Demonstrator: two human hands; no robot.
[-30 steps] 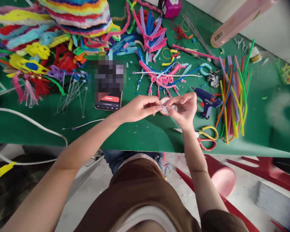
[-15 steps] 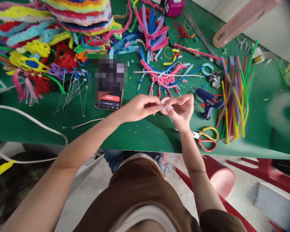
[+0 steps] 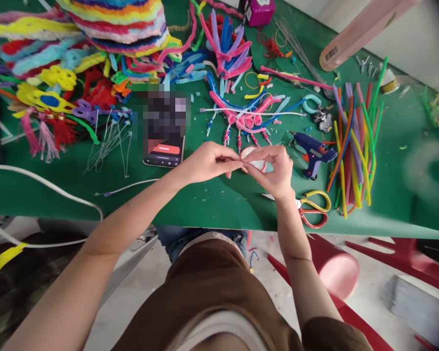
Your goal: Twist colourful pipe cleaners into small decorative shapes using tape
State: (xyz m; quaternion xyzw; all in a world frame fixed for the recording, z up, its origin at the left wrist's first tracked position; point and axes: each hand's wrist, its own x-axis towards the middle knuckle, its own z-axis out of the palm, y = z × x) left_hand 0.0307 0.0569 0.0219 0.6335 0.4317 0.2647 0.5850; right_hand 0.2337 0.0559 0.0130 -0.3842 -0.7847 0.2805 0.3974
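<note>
My left hand (image 3: 209, 163) and my right hand (image 3: 276, 170) meet fingertip to fingertip above the green table. Both pinch at the same spot, and whatever is between the fingers is too small or covered to make out. Just behind my right fingers lies a round, red-rimmed dish (image 3: 254, 165) holding tiny pale pieces, partly hidden. Beyond my hands is a pink and blue pipe-cleaner piece (image 3: 255, 119) with hanging bead strings. A thin beaded strand (image 3: 254, 112) with purple ends rests across it.
To the right lie a blue glue gun (image 3: 314, 153), scissors (image 3: 316, 209) with yellow and red handles, and a bundle of coloured pipe cleaners (image 3: 356, 151). On the left are a phone (image 3: 163, 156), wire pins (image 3: 111, 141), a white cable (image 3: 51, 180) and heaped fuzzy stems (image 3: 120, 24).
My fingertips have closed together; the small pale purple piece seen between them before is now covered. More of the round dish shows. The view has shifted slightly.
</note>
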